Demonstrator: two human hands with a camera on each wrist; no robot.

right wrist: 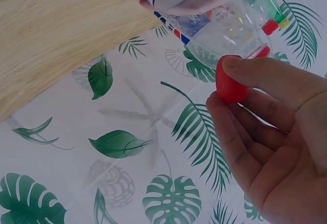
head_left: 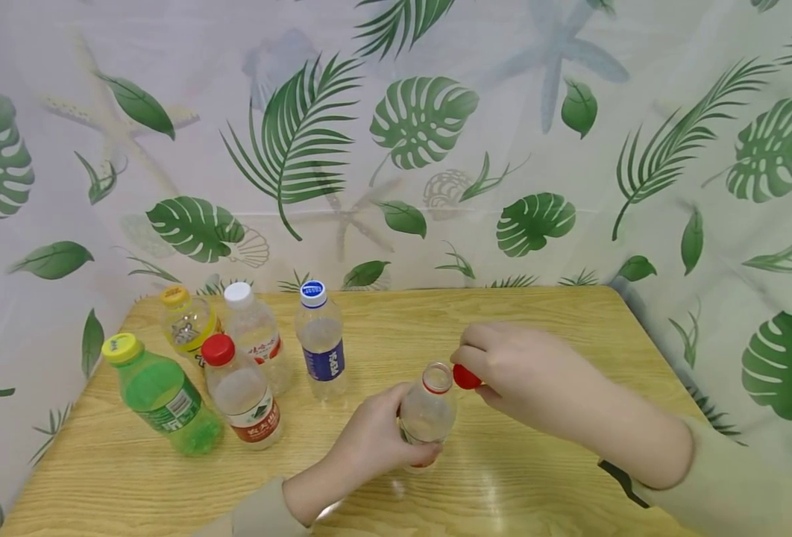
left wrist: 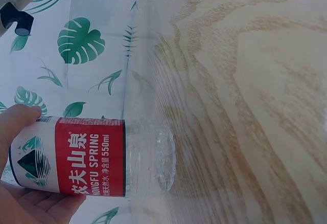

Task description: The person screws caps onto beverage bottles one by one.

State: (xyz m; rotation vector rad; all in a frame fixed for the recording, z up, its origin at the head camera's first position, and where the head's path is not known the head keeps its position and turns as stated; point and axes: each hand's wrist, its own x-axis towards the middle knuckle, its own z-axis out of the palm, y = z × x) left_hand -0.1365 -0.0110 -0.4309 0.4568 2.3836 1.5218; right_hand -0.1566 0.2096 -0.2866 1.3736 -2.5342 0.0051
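My left hand (head_left: pixel 376 432) grips a clear plastic water bottle (head_left: pixel 429 414) around its body, near the middle front of the table. The bottle's mouth is uncovered, with a red ring around its neck. In the left wrist view, its red and white label (left wrist: pixel 89 157) faces the camera and its base shows below the fingers. Between thumb and fingertips, my right hand (head_left: pixel 513 369) pinches a red bottle cap (head_left: pixel 466 377) just right of the bottle's mouth. The right wrist view shows the cap (right wrist: pixel 230 83) apart from the neck.
Several capped bottles stand on the wooden table (head_left: pixel 544 477) at left: a green bottle (head_left: pixel 164 399), a red-capped bottle (head_left: pixel 242 395), a white-capped bottle (head_left: pixel 255 335), a yellow-labelled bottle (head_left: pixel 191 324) and a blue-labelled bottle (head_left: pixel 322 343). A leaf-patterned cloth (head_left: pixel 436 246) hangs behind the table.
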